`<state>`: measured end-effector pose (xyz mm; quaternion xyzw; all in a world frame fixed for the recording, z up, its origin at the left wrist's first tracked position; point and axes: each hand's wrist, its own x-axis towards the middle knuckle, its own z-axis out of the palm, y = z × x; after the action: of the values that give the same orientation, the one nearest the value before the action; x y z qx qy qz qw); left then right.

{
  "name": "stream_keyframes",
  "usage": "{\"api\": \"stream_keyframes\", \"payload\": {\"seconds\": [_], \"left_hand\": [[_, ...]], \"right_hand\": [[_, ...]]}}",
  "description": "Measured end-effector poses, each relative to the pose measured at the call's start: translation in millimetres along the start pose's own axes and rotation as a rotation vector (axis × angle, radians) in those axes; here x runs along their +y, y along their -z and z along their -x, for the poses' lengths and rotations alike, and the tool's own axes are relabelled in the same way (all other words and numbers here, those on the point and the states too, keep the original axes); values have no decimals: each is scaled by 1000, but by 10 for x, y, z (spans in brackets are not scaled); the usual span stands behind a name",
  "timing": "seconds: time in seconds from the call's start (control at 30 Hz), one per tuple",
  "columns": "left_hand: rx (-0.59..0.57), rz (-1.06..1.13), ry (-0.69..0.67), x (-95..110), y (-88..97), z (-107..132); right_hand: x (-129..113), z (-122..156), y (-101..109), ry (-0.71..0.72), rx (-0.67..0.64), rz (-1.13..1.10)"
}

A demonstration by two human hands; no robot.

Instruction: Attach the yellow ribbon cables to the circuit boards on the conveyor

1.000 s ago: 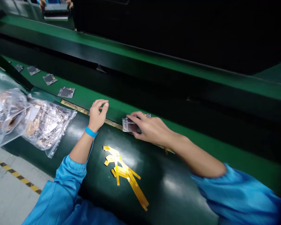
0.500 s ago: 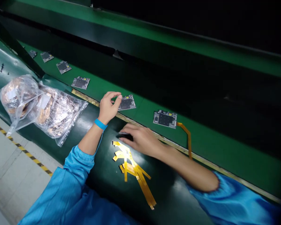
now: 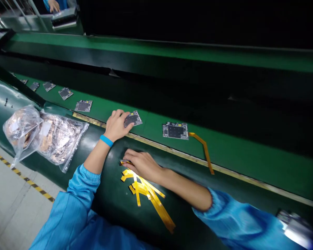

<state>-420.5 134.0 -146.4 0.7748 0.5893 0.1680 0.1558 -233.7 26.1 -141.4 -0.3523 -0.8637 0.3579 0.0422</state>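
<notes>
My left hand (image 3: pixel 117 125), with a blue band at its wrist, is closed on the left side of a dark circuit board (image 3: pixel 134 118) lying on the green belt. Thumb and fingers grip the board's edges and cover part of it. My right hand (image 3: pixel 142 164) pinches a slim grey tool (image 3: pixel 125 160) that looks like tweezers. At its tip is the black-ended connector of an orange flex cable (image 3: pixel 121 163); whether the tool grips it I cannot tell. Just below lies a pile of orange flex cables (image 3: pixel 156 205) on the dark green padded surface.
Farther right, another circuit board (image 3: pixel 175 131) has a flex cable (image 3: pixel 205 152) attached, hanging over the belt's edge strip. More boards (image 3: pixel 83 106) line the belt leftward. Clear bags (image 3: pixel 57 142) of copper-coloured parts lie at left. A co-worker's hand (image 3: pixel 53 5) shows at the top left.
My left hand has closed further over the circuit board, which now sits more tilted. My right hand has moved down and left to the top of the cable pile. The camera view has shifted.
</notes>
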Motion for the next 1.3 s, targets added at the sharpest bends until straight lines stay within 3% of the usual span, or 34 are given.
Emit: {"api": "stream_keyframes", "payload": {"seconds": [0.17,0.33,0.4,0.5,0.57,0.7,0.9,1.13,1.3], "left_hand": [[-307,-261,-175,60,58,-288],[-451,-343,-306,-101,245,-454],[-424,-342,-297,-146,276,-472],[-294,-261,-222,-90,210,-462],[-232,-205,-141,31,111,-450],[-254,-234,-24,330,-88,-450],[-244,-291,-9,499,-203,-503],[-229,-99,-55,267,-164,-507],[-224,-33,-183,169,-154,-392]], "right_hand": [[27,68,18,-5,38,-168],[137,133,176,-66,152,-536],[247,120,292,-114,225,-668],[506,49,484,-214,371,-731],[712,-24,589,-293,485,-717],[1059,-171,691,-407,619,-701],[1238,-286,669,-474,622,-627],[1206,-350,698,-566,543,-451],[1125,-342,770,-654,472,-265]]}}
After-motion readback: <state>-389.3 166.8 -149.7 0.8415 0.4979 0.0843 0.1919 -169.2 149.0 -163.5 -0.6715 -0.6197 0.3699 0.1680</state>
